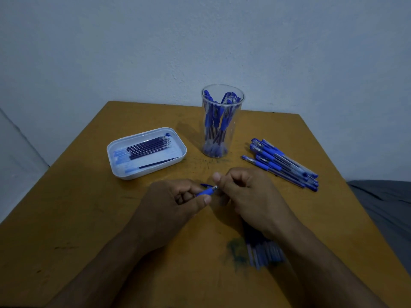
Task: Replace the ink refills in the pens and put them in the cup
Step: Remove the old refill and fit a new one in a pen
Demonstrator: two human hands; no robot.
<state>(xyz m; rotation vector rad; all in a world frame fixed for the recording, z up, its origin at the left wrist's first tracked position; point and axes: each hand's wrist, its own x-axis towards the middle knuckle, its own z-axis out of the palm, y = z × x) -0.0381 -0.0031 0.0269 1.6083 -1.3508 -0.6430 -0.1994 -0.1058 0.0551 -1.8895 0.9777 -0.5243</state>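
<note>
My left hand (175,201) grips a blue pen (205,192) by its rubber grip section above the middle of the table. My right hand (244,192) pinches the pen's metal tip end with thumb and fingers. A blue cap (205,185) lies on the table just behind the pen. A clear plastic cup (222,121) stands at the back centre with several blue pens inside. A white tray (124,172) at the left holds several dark ink refills (149,147). Under my right forearm lies another bundle of refills or pens (264,252), partly hidden and blurred.
A pile of several blue capped pens (282,163) lies to the right of the cup. The orange-brown table (89,218) has an ink stain (235,250) near the front. A grey cloth (389,201) shows past the right edge, a pale wall behind.
</note>
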